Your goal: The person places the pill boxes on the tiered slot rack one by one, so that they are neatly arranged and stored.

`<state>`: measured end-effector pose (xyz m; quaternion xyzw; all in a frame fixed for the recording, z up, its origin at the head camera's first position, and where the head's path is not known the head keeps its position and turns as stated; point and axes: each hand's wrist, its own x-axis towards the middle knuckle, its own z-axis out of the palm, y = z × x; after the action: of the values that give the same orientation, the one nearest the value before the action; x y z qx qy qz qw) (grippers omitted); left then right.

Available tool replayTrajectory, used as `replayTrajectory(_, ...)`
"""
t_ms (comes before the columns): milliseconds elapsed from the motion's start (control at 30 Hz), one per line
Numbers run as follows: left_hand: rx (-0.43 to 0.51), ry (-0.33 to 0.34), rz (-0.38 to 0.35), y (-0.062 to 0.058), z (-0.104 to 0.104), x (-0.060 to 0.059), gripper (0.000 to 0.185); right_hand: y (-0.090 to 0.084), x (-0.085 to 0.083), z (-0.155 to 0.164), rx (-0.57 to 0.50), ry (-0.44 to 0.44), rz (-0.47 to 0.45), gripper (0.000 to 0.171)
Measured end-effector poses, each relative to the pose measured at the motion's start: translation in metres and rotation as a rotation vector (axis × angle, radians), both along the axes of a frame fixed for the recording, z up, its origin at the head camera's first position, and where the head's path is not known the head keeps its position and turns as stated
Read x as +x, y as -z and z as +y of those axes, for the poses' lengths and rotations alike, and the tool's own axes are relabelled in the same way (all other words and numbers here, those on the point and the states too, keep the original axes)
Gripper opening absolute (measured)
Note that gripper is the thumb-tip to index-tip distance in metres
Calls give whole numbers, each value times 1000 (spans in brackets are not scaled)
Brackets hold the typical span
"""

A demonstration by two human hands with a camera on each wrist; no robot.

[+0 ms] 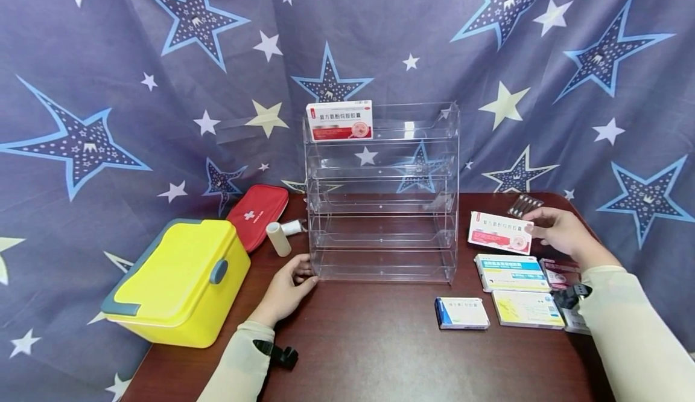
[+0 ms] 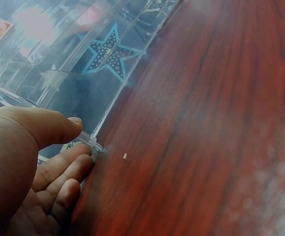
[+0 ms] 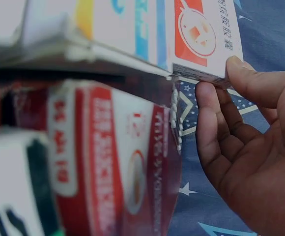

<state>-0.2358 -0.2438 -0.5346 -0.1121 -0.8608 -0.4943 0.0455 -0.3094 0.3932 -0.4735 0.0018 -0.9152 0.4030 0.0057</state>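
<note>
A clear acrylic tiered rack [image 1: 382,275] stands on the table. My left hand [image 1: 288,287] holds its lower left front corner; in the left wrist view the thumb [image 2: 59,127] lies on one side of the edge and the fingers on the other. My right hand [image 1: 561,233] pinches the right end of a red-and-white medicine box [image 1: 499,233], seen also in the right wrist view as a box [image 3: 206,37] between thumb and fingertips. A similar red-and-white box [image 1: 340,121] stands at the left of the rack's top tier.
Nearby lie a blue-and-yellow box [image 1: 511,273], a yellow-and-white box [image 1: 528,309], a blue-and-white box [image 1: 463,313], a dark red box [image 1: 561,272] and a capsule blister pack [image 1: 523,205]. On the left are a yellow case [image 1: 184,275], a red first-aid pouch [image 1: 257,215] and a beige roll [image 1: 279,239].
</note>
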Motion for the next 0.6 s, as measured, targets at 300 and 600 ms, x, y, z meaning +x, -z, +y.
replayTrajectory(300,-2,0,-3,1,-1,3,46,-16,7,0,-33,34,54,35)
replayTrajectory(600,-2,0,-6,-2,1,2,46,-52,18,1,-83,109,242,34)
